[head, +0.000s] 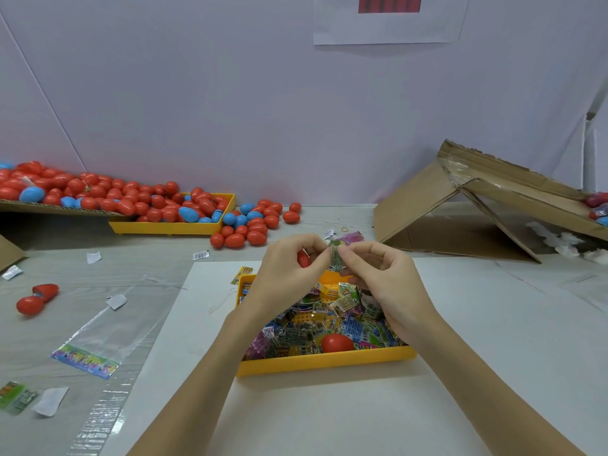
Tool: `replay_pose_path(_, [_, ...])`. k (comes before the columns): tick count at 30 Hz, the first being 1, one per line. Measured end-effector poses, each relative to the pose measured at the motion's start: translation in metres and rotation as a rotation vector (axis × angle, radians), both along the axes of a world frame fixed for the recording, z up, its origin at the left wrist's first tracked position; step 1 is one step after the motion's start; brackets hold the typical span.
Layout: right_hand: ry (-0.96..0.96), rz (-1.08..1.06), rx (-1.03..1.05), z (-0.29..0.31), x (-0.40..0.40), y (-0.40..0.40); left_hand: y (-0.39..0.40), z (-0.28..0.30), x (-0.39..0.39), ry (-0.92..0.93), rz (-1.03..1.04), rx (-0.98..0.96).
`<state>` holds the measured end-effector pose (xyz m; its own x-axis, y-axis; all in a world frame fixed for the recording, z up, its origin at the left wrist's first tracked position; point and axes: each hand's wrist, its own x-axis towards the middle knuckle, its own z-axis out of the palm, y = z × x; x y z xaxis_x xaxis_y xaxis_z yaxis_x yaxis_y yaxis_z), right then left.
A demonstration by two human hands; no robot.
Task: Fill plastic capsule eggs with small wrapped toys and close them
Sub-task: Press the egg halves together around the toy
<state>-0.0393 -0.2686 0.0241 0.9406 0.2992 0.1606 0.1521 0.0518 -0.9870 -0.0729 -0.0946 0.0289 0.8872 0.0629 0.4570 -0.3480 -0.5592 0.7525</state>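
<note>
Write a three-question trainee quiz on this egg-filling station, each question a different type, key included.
1. True or false: the near yellow tray holds wrapped toys.
2. The left hand holds: A) a blue egg B) a red egg piece C) a rubber band
3. Fill in: both hands pinch a small wrapped ____.

Key: 1 true; 2 B; 3 toy. The right hand pinches it from the right.

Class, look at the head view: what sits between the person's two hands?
A small wrapped toy, pinched by the fingertips of the left hand and right hand, above the yellow tray, seen in the head view.
</note>
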Motion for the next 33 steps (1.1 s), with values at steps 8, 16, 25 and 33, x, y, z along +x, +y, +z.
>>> replay_pose_path(8, [-0.089, -0.037, -0.085, -0.002, 0.0, 0.0, -0.001, -0.003, 0.0, -0.114, 0.106, 0.161])
replay_pose_path(16, [0.19, -0.037, 0.168, 0.002, 0.003, -0.002, -0.001, 0.007, -0.003, 0.258, -0.12, -0.309])
replay_pose_path(25, [-0.233, -0.188, -0.101, 0.001, 0.007, -0.008, 0.014, 0.01, -0.004, 0.157, -0.217, -0.254])
replay_pose_path(33, [-0.225, -0.17, -0.121, 0.004, 0.006, -0.008, 0.013, 0.012, -0.005, 0.192, -0.246, -0.223])
